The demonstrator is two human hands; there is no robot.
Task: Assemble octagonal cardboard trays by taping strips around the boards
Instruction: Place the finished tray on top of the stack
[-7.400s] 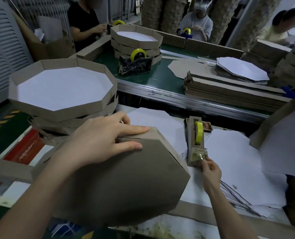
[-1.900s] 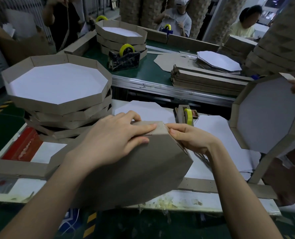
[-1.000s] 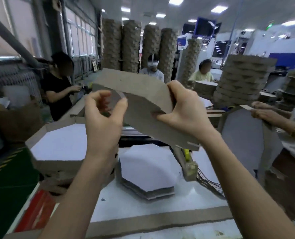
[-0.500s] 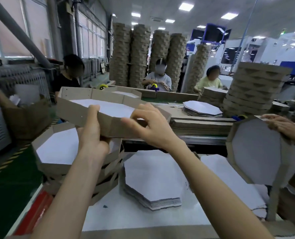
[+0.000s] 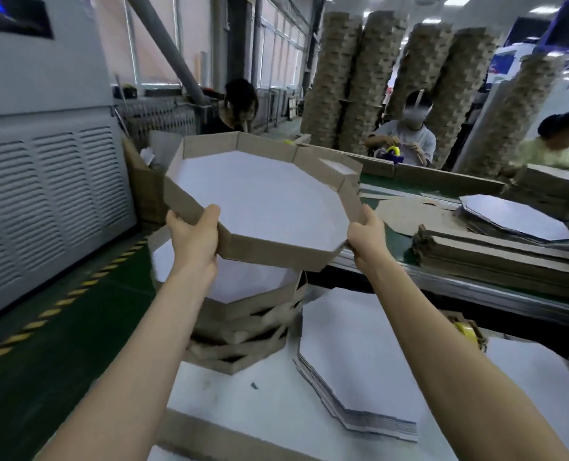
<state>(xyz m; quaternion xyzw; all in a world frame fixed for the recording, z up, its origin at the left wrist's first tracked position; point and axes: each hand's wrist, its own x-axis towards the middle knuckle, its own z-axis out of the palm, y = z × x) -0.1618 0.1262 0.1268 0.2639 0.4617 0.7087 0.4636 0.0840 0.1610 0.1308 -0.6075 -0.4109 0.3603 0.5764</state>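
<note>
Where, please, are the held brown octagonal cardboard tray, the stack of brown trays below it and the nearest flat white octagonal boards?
Held tray (image 5: 259, 201): head view, white floor.
Tray stack (image 5: 239, 347): head view, side wall.
Nearest boards (image 5: 353, 354): head view, top sheet.

Factory hall: green floor (image 5: 43, 377) with a yellow-and-black hazard stripe (image 5: 63, 301) beside a grey louvred cabinet (image 5: 43, 201) at left. Tall windows (image 5: 276, 58) line the far left wall, crossed by a slanting grey pipe (image 5: 166, 51); ceiling lights (image 5: 545, 10) are lit. A white-topped bench (image 5: 243, 407) stands nearest, with a green-belted conveyor (image 5: 372, 189) behind it.
</note>
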